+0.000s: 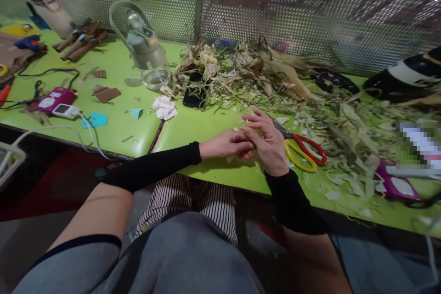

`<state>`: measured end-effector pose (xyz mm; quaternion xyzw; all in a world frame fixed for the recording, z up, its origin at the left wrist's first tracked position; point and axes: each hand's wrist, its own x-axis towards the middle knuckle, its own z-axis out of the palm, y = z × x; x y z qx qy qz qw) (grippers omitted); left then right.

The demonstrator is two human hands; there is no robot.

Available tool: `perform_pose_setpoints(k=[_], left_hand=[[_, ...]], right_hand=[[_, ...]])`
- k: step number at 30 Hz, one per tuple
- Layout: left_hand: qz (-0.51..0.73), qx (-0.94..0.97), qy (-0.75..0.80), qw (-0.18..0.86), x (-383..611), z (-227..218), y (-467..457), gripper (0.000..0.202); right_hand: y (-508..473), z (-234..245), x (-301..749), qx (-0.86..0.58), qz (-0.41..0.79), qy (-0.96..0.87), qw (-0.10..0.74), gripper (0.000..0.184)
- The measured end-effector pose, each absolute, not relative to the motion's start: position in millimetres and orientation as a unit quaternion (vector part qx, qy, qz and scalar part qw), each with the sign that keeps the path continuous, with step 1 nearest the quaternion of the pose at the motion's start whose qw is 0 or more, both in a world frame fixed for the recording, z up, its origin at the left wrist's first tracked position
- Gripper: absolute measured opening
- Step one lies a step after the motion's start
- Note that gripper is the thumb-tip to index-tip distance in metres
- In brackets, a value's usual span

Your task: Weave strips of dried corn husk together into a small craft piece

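Observation:
My left hand [232, 144] is closed in a pinch near the front edge of the green table [193, 133]. What lies between its fingertips is too small to make out. Touching it from the right is my right hand [268, 144], its fingers stretched out and apart. A small pale scrap shows just below the left fingers. Beside my right hand lie scissors [305, 151] with one red and one yellow handle, their blades pointing toward the hand. Dry, pale husk-like strips [237, 71] are heaped behind both hands and spread to the right.
A clear bottle with a green lid [143, 50] stands behind a crumpled white tissue [164, 107]. A black phone [195, 92] lies partly under the strips. Purple boxes [57, 100] with cables, brown rolls [81, 41] and a dark bottle [406, 73] sit farther out. A perforated metal screen [292, 18] borders the back.

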<state>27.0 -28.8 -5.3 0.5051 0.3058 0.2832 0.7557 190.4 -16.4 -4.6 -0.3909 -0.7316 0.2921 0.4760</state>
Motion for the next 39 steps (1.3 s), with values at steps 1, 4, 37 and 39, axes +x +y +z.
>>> perform_pose_setpoints(k=[1,4,37,39], left_hand=[[0.289,0.491,0.308,0.762,27,-5,-28,0.025],[0.313,0.426,0.316,0.788,25,-4,-22,0.024],[0.502,0.354,0.344,0.710,17,-8,-9,0.010],[0.489,0.342,0.340,0.727,14,-3,-6,0.007]], right_hand=[[-13,-6,190,-0.396,0.309,-0.722,0.476,0.024],[-3,-11,193,-0.439,0.349,-0.666,0.492,0.036],[-26,-17,175,-0.395,0.160,-0.830,0.361,0.038],[-25,-17,178,-0.405,0.166,-0.810,0.391,0.041]])
